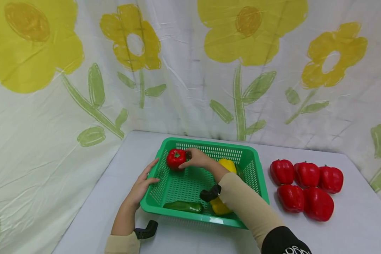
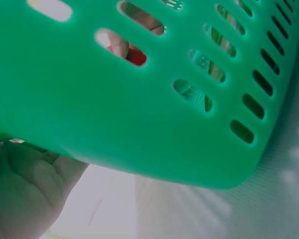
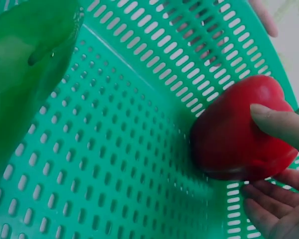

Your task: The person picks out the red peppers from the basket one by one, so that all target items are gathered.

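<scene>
In the head view my right hand [image 1: 197, 158] grips a red bell pepper [image 1: 174, 160] at the back left corner of the green basket [image 1: 214, 218]. The right wrist view shows the thumb on the side of that pepper, with the fingers beneath. My left hand [image 1: 138, 190] holds the basket's left rim from outside; its fingertips are hidden in the left wrist view. A long green pepper [image 1: 183, 206] lies along the basket's front wall. Two yellow bell peppers [image 1: 227, 165] are on the right side, partly covered by my right arm.
Several red bell peppers [image 1: 306, 190] sit grouped in two rows on the white table [image 1: 362, 218], right of the basket. A cloth [image 1: 184, 106] painted with yellow flowers hangs behind and beside the table. Something dark green [image 1: 240, 173] shows beside the rear yellow pepper.
</scene>
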`<act>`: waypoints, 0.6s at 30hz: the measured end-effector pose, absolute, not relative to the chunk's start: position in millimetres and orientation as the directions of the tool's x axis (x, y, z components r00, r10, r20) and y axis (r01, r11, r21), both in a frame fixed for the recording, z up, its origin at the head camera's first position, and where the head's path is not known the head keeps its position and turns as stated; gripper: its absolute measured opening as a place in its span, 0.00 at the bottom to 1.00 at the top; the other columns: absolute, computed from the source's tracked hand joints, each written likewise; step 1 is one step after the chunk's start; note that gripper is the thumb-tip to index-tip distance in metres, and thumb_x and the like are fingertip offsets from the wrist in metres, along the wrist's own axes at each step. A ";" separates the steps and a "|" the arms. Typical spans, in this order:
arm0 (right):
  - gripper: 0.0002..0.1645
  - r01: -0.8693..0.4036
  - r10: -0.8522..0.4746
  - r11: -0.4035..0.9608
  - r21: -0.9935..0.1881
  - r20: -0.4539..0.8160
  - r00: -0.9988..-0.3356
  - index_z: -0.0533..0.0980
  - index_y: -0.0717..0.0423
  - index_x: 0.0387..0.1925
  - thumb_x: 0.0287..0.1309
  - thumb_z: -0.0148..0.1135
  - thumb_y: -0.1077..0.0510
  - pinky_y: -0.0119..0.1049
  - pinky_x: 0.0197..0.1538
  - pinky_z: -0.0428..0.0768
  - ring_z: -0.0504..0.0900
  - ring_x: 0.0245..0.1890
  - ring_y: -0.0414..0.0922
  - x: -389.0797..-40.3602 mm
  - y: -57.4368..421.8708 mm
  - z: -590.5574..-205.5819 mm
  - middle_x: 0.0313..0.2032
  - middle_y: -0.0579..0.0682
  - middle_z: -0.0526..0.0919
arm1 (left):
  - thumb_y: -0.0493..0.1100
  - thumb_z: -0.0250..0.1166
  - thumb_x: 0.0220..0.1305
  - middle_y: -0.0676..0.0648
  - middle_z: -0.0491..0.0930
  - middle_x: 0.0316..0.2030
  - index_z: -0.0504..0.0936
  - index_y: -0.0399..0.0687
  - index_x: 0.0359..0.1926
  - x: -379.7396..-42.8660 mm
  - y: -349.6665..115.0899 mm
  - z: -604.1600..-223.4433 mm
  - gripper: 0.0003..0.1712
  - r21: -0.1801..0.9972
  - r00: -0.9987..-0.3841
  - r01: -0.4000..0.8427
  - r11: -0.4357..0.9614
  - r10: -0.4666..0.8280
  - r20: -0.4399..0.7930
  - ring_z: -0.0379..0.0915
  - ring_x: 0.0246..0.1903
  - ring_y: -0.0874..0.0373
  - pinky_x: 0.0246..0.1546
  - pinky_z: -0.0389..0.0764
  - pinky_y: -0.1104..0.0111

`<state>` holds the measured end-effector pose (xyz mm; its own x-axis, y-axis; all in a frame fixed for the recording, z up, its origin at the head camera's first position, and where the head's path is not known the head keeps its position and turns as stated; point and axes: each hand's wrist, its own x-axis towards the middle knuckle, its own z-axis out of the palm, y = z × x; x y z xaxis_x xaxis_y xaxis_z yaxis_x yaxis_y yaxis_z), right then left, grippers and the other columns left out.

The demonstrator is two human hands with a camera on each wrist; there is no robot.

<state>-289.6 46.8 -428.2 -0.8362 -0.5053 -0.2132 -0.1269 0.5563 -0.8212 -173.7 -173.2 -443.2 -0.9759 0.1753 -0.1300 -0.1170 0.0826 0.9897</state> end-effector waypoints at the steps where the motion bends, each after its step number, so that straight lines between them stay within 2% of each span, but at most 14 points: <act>1: 0.47 -0.134 -0.508 0.566 -0.814 -0.216 -0.834 0.60 0.63 0.66 0.47 0.70 0.53 0.42 0.57 0.74 0.70 0.59 0.52 -289.6 45.9 -428.1 0.60 0.58 0.70 | 0.33 0.49 0.63 0.52 0.41 0.73 0.52 0.65 0.71 -173.6 -173.3 -443.1 0.39 0.990 -0.976 -0.116 0.082 0.175 -0.129 0.41 0.71 0.49 0.62 0.60 0.55; 10: 0.49 -0.172 -0.550 0.588 -0.791 -0.235 -0.801 0.57 0.64 0.67 0.47 0.70 0.53 0.43 0.57 0.74 0.70 0.58 0.52 -291.2 36.3 -431.8 0.61 0.58 0.69 | 0.33 0.49 0.63 0.52 0.42 0.73 0.52 0.65 0.71 -171.8 -176.3 -442.6 0.39 0.989 -0.980 -0.114 0.099 0.154 -0.128 0.40 0.71 0.49 0.64 0.56 0.52; 13: 0.48 -0.183 -0.561 0.572 -0.800 -0.219 -0.798 0.58 0.65 0.64 0.46 0.71 0.53 0.43 0.55 0.75 0.72 0.56 0.52 -291.3 32.6 -435.6 0.59 0.59 0.70 | 0.33 0.49 0.63 0.52 0.42 0.73 0.52 0.65 0.71 -172.3 -175.8 -442.6 0.38 0.989 -0.978 -0.113 0.093 0.163 -0.127 0.39 0.72 0.49 0.65 0.55 0.51; 18: 0.45 -0.152 -0.553 0.549 -0.822 -0.220 -0.804 0.59 0.61 0.61 0.45 0.71 0.55 0.42 0.54 0.75 0.72 0.54 0.49 -292.1 29.7 -444.9 0.57 0.56 0.71 | 0.34 0.49 0.64 0.52 0.41 0.73 0.52 0.66 0.71 -173.8 -174.0 -442.8 0.38 0.989 -0.975 -0.117 0.087 0.179 -0.131 0.41 0.72 0.49 0.65 0.56 0.51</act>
